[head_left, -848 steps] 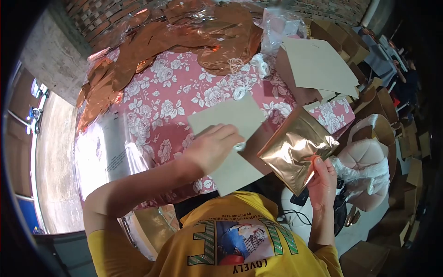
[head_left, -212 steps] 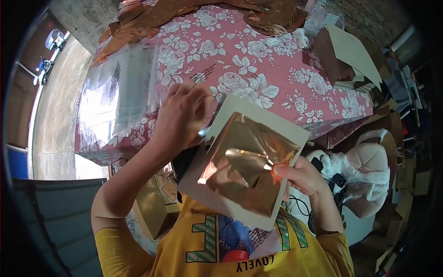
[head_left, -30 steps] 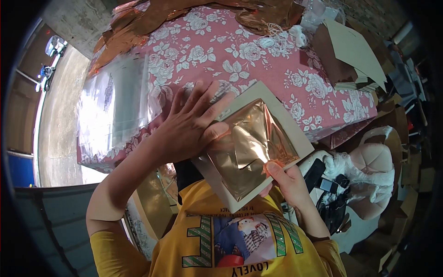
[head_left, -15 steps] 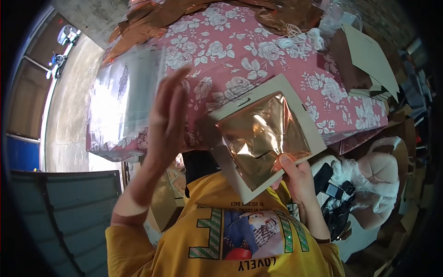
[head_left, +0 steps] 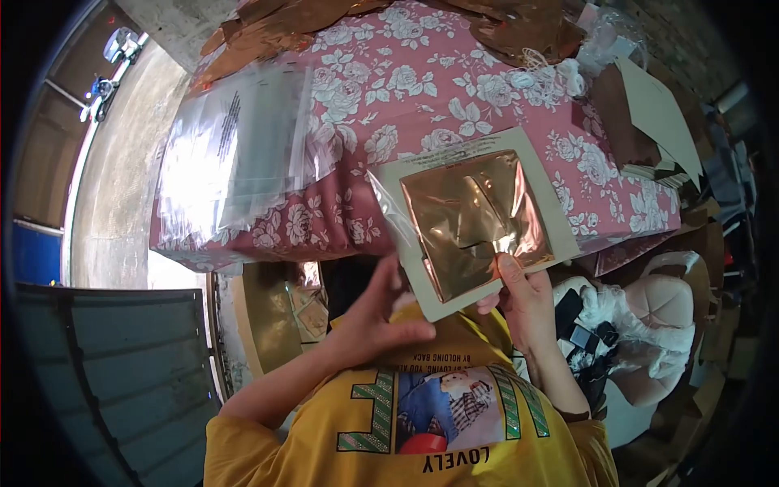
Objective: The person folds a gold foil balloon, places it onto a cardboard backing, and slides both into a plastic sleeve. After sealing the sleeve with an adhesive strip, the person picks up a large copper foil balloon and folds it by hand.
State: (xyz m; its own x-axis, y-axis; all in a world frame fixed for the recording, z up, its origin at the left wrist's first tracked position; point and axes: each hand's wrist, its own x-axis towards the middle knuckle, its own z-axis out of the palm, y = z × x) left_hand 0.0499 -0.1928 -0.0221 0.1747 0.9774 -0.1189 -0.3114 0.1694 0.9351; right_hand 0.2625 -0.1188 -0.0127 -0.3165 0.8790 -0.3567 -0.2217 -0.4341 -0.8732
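Pink floral tablecloth (head_left: 381, 89), upper centre. Gold foil packet (head_left: 466, 215) on pale card (head_left: 546, 203), centre, apparently in clear bag (head_left: 391, 203): right hand (head_left: 527, 304) pinching lower edge, left hand (head_left: 377, 321) loosely spread beside, contact unclear. Step seemingly bagging; next probably calls for smoothing plastic.

1. The left hand (head_left: 377, 321) is smeared by blur at its fingers, so contact with the edge of the cream card (head_left: 548, 203) cannot be told.
2. Most of the right hand's (head_left: 527, 304) fingers are hidden under the card; its thumb shows on top.
3. Print along the card's upper margin is too small to read.
4. Glare blurs the card's left border; a clear film seems to lie there, though I can't be sure.
5. White glare washes out part of the plastic bags (head_left: 276, 154), their lettering illegible.
6. The top edge cuts off the copper foil (head_left: 292, 32); the bottom edge cuts the yellow shirt (head_left: 316, 422).
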